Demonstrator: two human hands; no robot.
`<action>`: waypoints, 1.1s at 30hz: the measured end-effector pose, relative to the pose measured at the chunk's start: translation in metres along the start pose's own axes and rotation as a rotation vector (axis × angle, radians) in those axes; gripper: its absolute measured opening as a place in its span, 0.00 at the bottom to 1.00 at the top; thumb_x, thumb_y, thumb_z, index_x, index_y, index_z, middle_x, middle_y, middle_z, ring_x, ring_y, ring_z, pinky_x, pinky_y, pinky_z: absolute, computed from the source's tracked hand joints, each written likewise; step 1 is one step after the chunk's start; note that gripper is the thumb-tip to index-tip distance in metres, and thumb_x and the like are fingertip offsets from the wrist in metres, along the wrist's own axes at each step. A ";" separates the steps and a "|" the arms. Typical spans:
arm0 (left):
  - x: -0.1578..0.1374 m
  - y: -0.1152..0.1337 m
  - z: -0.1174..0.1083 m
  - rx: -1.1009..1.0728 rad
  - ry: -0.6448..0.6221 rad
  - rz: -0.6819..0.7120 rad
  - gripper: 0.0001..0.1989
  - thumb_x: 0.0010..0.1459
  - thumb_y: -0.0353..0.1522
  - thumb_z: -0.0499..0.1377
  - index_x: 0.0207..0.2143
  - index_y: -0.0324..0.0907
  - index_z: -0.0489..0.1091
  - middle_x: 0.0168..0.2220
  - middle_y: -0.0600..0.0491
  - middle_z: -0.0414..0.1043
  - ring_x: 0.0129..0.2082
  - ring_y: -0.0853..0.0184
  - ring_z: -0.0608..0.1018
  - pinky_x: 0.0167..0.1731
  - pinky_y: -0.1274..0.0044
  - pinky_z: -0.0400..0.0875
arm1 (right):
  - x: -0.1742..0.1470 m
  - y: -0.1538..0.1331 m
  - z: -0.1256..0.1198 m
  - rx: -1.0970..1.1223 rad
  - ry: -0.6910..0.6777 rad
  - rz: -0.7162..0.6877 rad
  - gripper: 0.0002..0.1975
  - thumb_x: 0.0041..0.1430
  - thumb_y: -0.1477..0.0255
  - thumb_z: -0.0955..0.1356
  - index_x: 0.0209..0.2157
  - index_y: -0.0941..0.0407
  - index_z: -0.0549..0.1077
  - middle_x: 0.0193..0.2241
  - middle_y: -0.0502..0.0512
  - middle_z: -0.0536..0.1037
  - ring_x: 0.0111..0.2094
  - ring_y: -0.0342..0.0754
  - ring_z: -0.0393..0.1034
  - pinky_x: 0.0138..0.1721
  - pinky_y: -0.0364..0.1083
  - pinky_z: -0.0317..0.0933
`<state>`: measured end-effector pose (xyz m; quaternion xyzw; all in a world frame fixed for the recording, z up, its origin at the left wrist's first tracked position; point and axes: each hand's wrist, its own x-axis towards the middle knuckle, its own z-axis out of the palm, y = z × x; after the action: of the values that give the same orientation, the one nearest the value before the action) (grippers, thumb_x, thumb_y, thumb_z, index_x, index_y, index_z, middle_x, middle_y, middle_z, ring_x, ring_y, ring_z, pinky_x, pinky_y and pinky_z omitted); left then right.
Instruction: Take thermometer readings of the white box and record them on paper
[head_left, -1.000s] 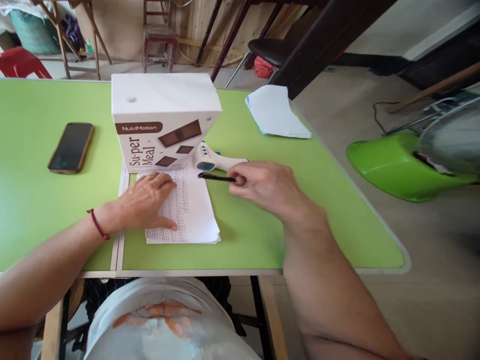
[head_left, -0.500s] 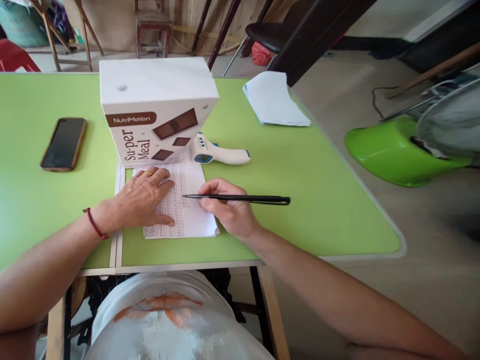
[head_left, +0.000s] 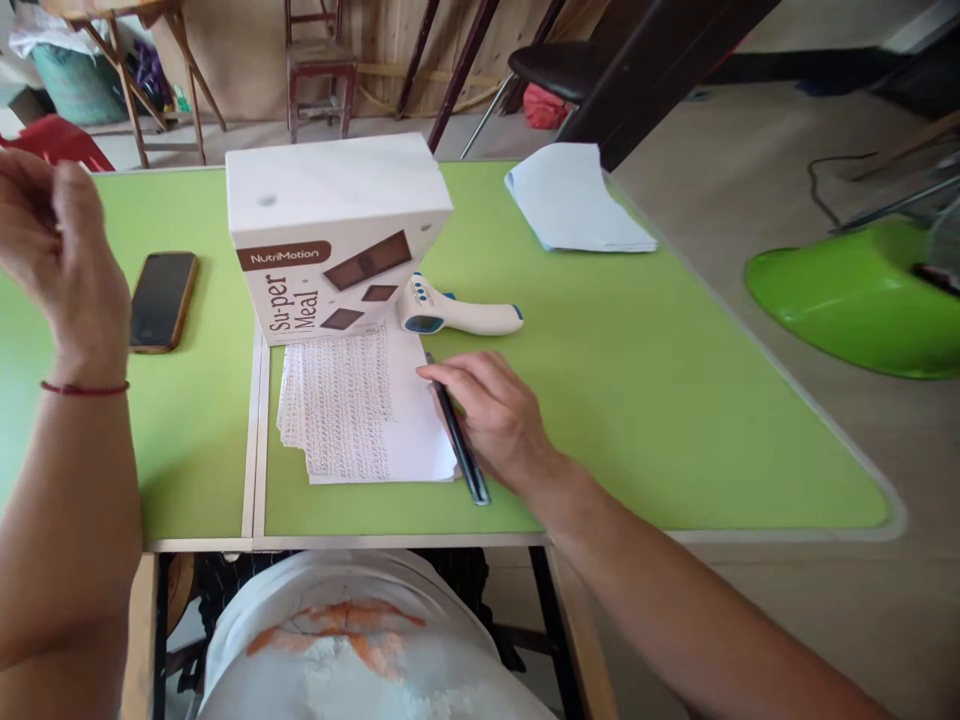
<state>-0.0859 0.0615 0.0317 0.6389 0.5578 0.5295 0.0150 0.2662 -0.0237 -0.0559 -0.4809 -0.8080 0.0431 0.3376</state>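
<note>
My right hand (head_left: 499, 415) is closed around a black pen (head_left: 460, 440), which slants down toward the table's front edge. It lies at the right side of a stack of white paper (head_left: 420, 420); the top sheet has rows of handwriting on its left part. My left hand (head_left: 67, 250) is raised at the left edge of the view, its fingers loosely bent and partly cut off. Nothing shows in it. Below and beside it lies a phone in a brown case (head_left: 163, 302). A white NutriMotion box (head_left: 285, 300) stands behind the paper.
A white and blue infrared thermometer (head_left: 472, 317) lies right of the box. Folded white sheets (head_left: 577, 205) rest at the back right of the green table (head_left: 675, 430). A bright green plastic stool (head_left: 847, 300) is on the floor to the right.
My left hand has lifted off the paper and moved up and left. In my right hand, the pen has swung from nearly level to a steep slant. The view has shifted slightly left.
</note>
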 end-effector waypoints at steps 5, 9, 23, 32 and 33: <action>0.005 -0.052 -0.014 0.546 -0.388 -0.512 0.49 0.26 0.53 0.75 0.47 0.36 0.64 0.47 0.36 0.70 0.55 0.32 0.64 0.51 0.43 0.56 | -0.002 0.021 -0.005 -0.394 -0.124 0.121 0.16 0.63 0.78 0.61 0.42 0.58 0.79 0.32 0.62 0.75 0.34 0.55 0.68 0.35 0.53 0.64; -0.001 -0.034 -0.013 0.743 -0.516 -0.582 0.49 0.29 0.51 0.74 0.51 0.37 0.65 0.52 0.28 0.69 0.56 0.29 0.66 0.50 0.42 0.60 | -0.001 0.023 -0.007 -0.506 -0.212 0.195 0.18 0.62 0.79 0.61 0.46 0.60 0.79 0.32 0.64 0.76 0.34 0.55 0.68 0.35 0.53 0.63; -0.028 0.015 -0.055 0.781 -0.828 -0.523 0.25 0.49 0.45 0.65 0.37 0.31 0.69 0.36 0.42 0.69 0.39 0.49 0.77 0.40 0.63 0.73 | 0.000 -0.014 -0.029 -0.287 -0.010 -0.004 0.15 0.63 0.72 0.64 0.47 0.61 0.77 0.37 0.64 0.78 0.38 0.56 0.73 0.37 0.55 0.68; -0.165 0.105 -0.042 0.070 -0.459 -0.569 0.38 0.37 0.45 0.70 0.47 0.42 0.58 0.38 0.52 0.67 0.36 0.61 0.73 0.34 0.71 0.70 | -0.032 -0.128 0.009 0.987 -0.083 0.239 0.26 0.70 0.65 0.60 0.67 0.50 0.57 0.57 0.62 0.74 0.49 0.49 0.77 0.47 0.50 0.74; -0.174 0.110 -0.032 0.010 -0.413 -0.588 0.39 0.37 0.46 0.71 0.47 0.42 0.57 0.39 0.51 0.67 0.38 0.60 0.73 0.34 0.71 0.71 | -0.036 -0.135 0.018 1.064 -0.052 0.300 0.26 0.71 0.64 0.59 0.68 0.50 0.56 0.59 0.61 0.72 0.52 0.50 0.75 0.50 0.51 0.73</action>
<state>0.0007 -0.1254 -0.0018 0.5447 0.7055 0.3595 0.2762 0.1659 -0.1200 -0.0350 -0.3524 -0.6056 0.5050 0.5040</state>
